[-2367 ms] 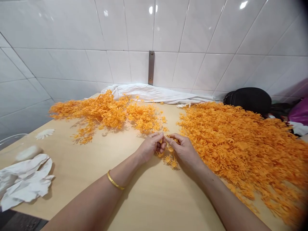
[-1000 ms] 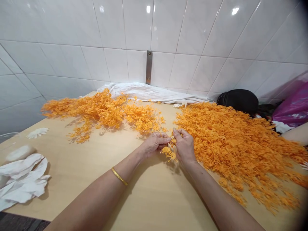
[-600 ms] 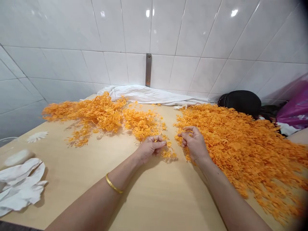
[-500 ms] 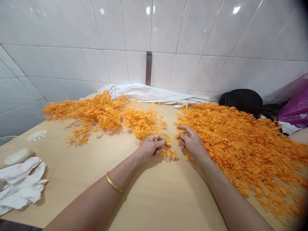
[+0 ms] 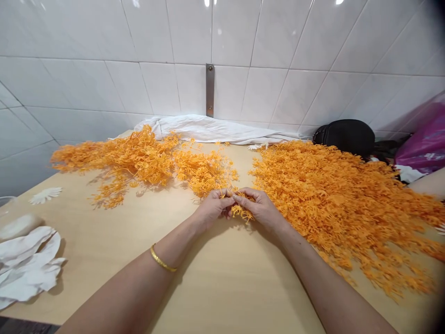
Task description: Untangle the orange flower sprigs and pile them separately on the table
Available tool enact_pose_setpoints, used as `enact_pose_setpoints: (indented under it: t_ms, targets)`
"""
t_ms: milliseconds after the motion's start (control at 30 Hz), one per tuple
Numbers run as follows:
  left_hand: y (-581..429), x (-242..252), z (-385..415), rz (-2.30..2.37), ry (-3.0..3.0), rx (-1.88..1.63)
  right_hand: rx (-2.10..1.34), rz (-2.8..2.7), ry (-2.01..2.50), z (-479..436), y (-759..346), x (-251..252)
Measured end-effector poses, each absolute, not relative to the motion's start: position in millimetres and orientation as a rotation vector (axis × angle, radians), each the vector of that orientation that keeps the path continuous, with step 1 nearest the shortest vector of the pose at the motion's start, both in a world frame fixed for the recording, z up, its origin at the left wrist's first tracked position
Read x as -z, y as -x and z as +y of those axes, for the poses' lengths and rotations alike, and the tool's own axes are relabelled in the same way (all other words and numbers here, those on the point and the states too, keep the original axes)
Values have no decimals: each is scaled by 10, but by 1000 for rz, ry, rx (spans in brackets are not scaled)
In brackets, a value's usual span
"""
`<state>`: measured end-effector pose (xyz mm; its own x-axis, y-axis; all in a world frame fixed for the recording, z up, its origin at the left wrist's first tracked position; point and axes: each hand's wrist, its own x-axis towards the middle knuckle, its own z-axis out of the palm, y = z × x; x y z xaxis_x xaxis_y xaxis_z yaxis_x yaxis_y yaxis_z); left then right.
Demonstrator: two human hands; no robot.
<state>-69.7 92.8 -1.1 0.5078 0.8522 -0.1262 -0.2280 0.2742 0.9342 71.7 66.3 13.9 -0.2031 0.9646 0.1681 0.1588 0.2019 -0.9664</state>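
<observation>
Between my hands hangs a small orange artificial flower sprig point(image 5: 242, 213) with thin, spiky petals. My left hand point(image 5: 217, 205), with a gold bangle on its wrist, pinches the sprig near its stem. Meeting it from the right, my right hand point(image 5: 257, 208) is closed on the same sprig, thumb and forefinger together. The fingers partly cover the stem. Just beyond my left hand is a tangled bunch of orange flower sprigs point(image 5: 149, 155). A broad pile of loose orange flower pieces point(image 5: 333, 199) spreads to the right of my right hand.
A white cloth point(image 5: 205, 131) lies along the tiled wall. At the back right are a black case point(image 5: 344, 138) and a purple bag point(image 5: 426, 146), with part of another person's arm point(image 5: 429, 183). Crumpled white cloth point(image 5: 31, 262) and a white petalled piece point(image 5: 46, 195) lie on the left.
My right hand has moved left from the pile's edge to meet my left hand and closed on the sprig. The whole view has shifted slightly.
</observation>
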Motion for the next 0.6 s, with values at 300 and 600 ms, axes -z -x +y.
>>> enact_pose_setpoints:
  t_ms: [300, 600]
  targets:
    - [652, -132, 856, 851, -1179, -732, -781, -1405, 1253, 759, -736, 6]
    - [540, -137, 901, 836, -1035, -825, -427, -1252, 1429, 734, -600, -150]
